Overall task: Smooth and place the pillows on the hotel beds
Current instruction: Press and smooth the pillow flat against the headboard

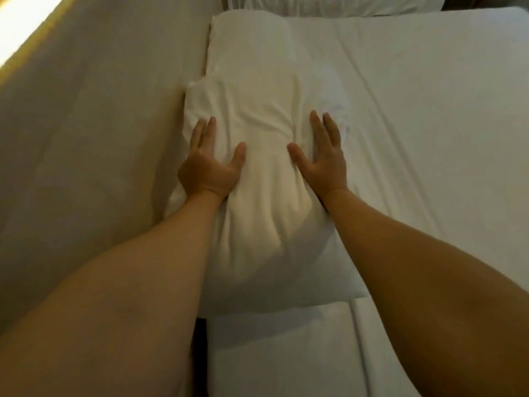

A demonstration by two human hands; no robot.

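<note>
We are pressing both palms flat on the pillow, and neither grip is clamped on anything: the left hand is lying with fingers straight and thumb spread on the pillow's left flank, and the right hand is lying the same way on its right flank, fingers extended and apart. The cloth between our thumbs is bunching into a ridge of creases, and the near end of the pillow is puffing up between our forearms, so we are judging the smoothing to be under way but not finished. The pillow is sitting lengthwise away from us on the bed, directly under both hands, with its left edge just beside the headboard panel that is running along our left. A second pillow is showing at the far top edge, only partly in view, so we cannot tell whether it is already smoothed. What seems left for us is flattening the middle creases and checking the pillow's final position on the bed.
</note>
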